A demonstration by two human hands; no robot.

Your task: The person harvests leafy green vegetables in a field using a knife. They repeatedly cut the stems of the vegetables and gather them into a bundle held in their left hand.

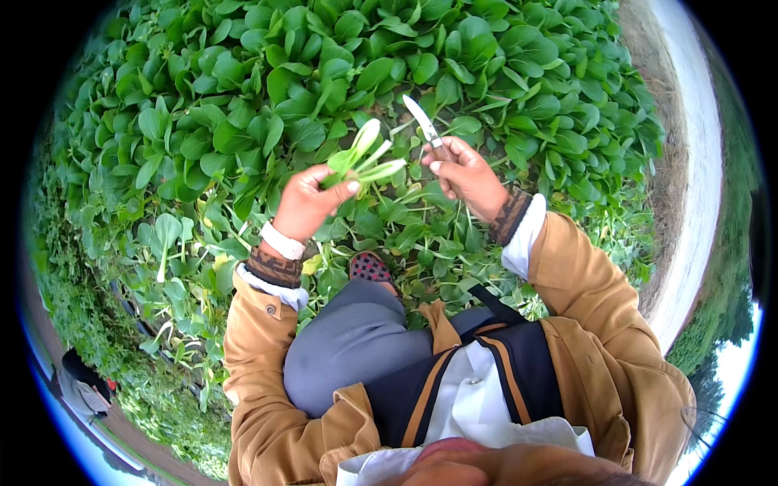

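My left hand [310, 197] is closed around a few cut leafy-green stalks [372, 159], their pale stem ends pointing up and to the right. In my right hand [465, 176] is a small knife [420, 117] with a curved steel blade and a brown handle. Its blade points up and to the left, apart from the stalks. Both hands are above low leaves, in front of a dense stand of broad-leaved greens [364, 61]. The leaf ends inside my left fist are mostly hidden.
Loose leaves and pale stems [164, 240] lie on the ground at left. My shoe [372, 267] is among the plants. A pale concrete path [693, 152] curves along the right. Far left, a person [85, 383] is partly visible.
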